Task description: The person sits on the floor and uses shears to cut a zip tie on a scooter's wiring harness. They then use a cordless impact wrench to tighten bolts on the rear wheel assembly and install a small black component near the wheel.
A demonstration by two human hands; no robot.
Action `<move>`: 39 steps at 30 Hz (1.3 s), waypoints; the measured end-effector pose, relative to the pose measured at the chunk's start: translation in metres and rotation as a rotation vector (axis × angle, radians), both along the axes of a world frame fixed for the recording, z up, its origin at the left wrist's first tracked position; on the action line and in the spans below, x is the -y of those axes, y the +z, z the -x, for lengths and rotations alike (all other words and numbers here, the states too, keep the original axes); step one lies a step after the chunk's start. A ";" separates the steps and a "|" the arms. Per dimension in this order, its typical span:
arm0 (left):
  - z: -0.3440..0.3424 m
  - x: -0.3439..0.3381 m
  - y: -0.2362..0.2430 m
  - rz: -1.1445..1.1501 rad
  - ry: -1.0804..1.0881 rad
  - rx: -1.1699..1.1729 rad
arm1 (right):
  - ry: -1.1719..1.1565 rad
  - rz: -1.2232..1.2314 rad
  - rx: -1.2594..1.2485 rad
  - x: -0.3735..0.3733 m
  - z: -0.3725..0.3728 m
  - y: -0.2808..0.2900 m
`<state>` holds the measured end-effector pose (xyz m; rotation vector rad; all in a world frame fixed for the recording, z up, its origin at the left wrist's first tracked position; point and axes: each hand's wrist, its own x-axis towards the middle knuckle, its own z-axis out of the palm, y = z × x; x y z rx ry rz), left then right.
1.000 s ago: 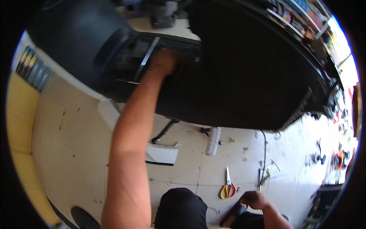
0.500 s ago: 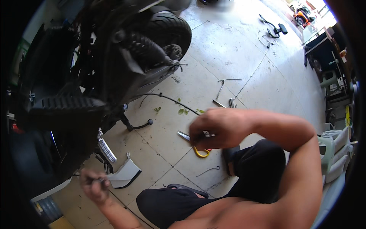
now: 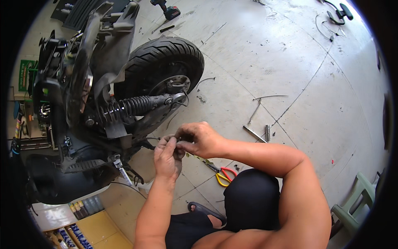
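- Hands meet in the middle of my view: the left hand sits just below and to the left of the right hand, and their fingertips touch over one small dark part.
- Small part lies right between the two grips, so neither hand is nearer; both are on it. I cannot tell its long axis, since the fingers hide almost all of it.
- Left grip is pinched closed around the part from below; right grip is curled and clenched over it from above.
- What shows of the part is dark and thin, perhaps metal or rubber; its exact shape is too hidden to tell.
- Just to the left of the hands stands a stripped scooter, with its rear wheel and black coil spring exposed, near the fingers but apart from them.
- On the tiled floor, just right of and below the hands, lie scissors with red and yellow handles; farther right lie a few thin metal rods.
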<state>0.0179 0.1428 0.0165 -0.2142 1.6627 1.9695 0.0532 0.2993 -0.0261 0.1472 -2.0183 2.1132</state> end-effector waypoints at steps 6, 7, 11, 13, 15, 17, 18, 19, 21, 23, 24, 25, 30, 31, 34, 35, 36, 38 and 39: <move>0.027 -0.030 -0.033 0.189 0.002 -0.050 | -0.007 0.178 0.186 -0.034 0.027 -0.045; 0.034 -0.032 -0.040 0.218 -0.005 -0.066 | -0.062 0.182 0.212 -0.036 0.035 -0.059; 0.053 -0.025 -0.069 0.281 -0.039 -0.078 | -0.209 0.279 0.308 -0.041 0.055 -0.087; 0.054 -0.031 -0.080 0.189 -0.021 -0.033 | -0.214 0.311 0.305 -0.037 0.051 -0.094; 0.050 -0.038 -0.087 0.126 -0.054 0.053 | -0.159 0.194 0.119 -0.029 0.038 -0.105; 0.044 -0.042 -0.096 0.105 -0.085 0.084 | -0.191 0.038 0.006 -0.025 0.032 -0.114; 0.043 -0.040 -0.101 0.110 -0.097 0.089 | -0.189 -0.040 0.004 -0.024 0.030 -0.120; 0.045 -0.039 -0.106 0.109 -0.085 0.114 | -0.207 -0.041 -0.011 -0.024 0.029 -0.126; 0.047 -0.039 -0.111 0.110 -0.060 0.168 | -0.241 -0.043 -0.037 -0.021 0.030 -0.137; 0.050 -0.039 -0.115 0.267 -0.097 0.034 | -0.271 0.072 0.042 -0.019 0.035 -0.143; 0.054 -0.034 -0.118 0.382 -0.137 -0.095 | -0.286 0.152 0.102 -0.019 0.038 -0.144; 0.056 -0.031 -0.120 0.496 -0.177 -0.223 | -0.298 0.231 0.162 -0.019 0.042 -0.144; 0.078 -0.042 -0.120 0.998 -0.429 -0.709 | -0.384 0.450 0.181 -0.027 0.077 -0.131; 0.080 -0.043 -0.122 1.007 -0.456 -0.713 | -0.372 0.458 0.187 -0.025 0.082 -0.130; 0.085 -0.042 -0.128 0.973 -0.508 -0.703 | -0.367 0.445 0.201 -0.018 0.095 -0.136; 0.087 -0.038 -0.130 0.916 -0.463 -0.638 | -0.377 0.417 0.201 -0.016 0.099 -0.138; 0.088 -0.036 -0.133 0.858 -0.418 -0.574 | -0.387 0.389 0.200 -0.015 0.102 -0.139; 0.086 -0.036 -0.133 0.774 -0.356 -0.479 | -0.414 0.371 0.162 -0.015 0.107 -0.142; 0.083 -0.041 -0.130 0.749 -0.338 -0.448 | -0.428 0.361 0.143 -0.015 0.108 -0.143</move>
